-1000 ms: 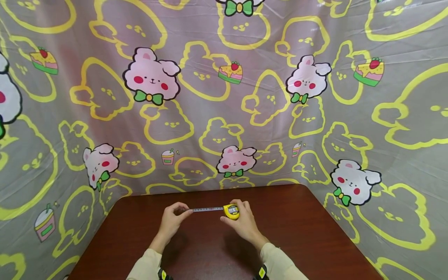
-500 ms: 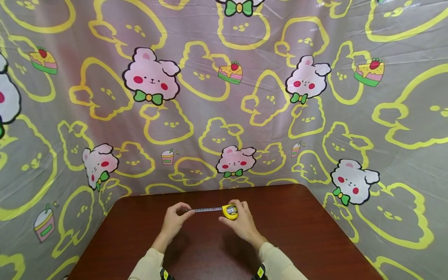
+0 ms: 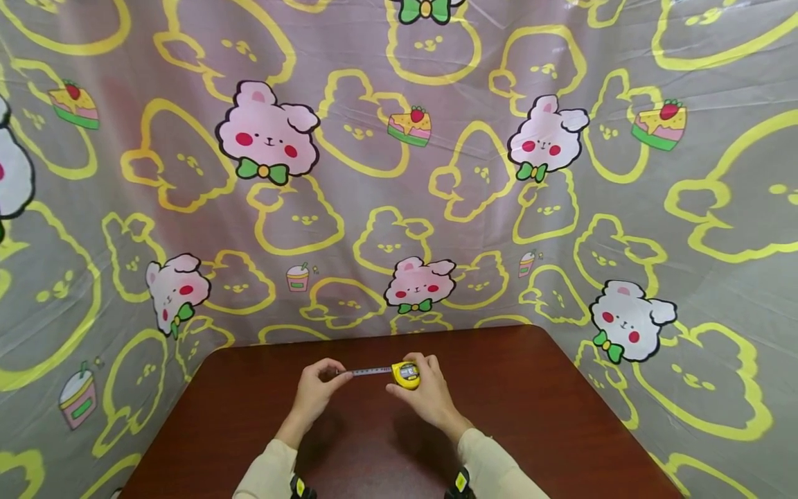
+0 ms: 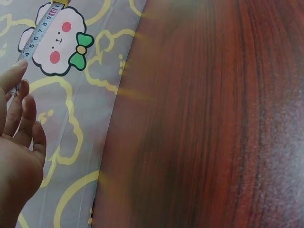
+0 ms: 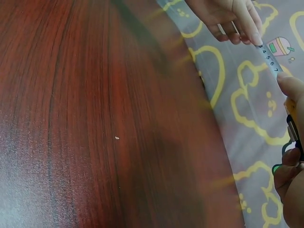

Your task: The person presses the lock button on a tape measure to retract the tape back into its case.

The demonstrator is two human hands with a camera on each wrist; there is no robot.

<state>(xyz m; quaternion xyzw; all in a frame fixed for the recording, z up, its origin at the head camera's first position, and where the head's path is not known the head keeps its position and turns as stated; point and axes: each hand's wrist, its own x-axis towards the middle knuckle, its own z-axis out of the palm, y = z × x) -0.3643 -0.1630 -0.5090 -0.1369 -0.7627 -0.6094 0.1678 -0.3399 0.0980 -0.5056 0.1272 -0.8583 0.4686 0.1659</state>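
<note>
A yellow tape measure (image 3: 406, 375) sits in my right hand (image 3: 430, 396), which grips its case between thumb and fingers above the table. From the case a short length of blade (image 3: 373, 371) runs left. My left hand (image 3: 316, 389) pinches the blade's end between thumb and index finger. In the left wrist view the blade (image 4: 40, 32) shows printed numbers, and the left hand's (image 4: 21, 147) other fingers are loosely bent. The right wrist view has the right hand (image 5: 292, 190) at the edge, holding the case, with the blade (image 5: 271, 61) stretching to the left hand (image 5: 232, 18).
A dark red-brown wooden table (image 3: 374, 443) lies beneath both hands. Behind and at the sides hangs a grey curtain (image 3: 349, 173) printed with cartoon rabbits and yellow outlines. A tiny pale speck (image 5: 117, 137) lies on the table.
The hands have drawn closer together, the left moving right and the right slightly left. The visible length of blade between them has shortened. Both hands keep their hold.
</note>
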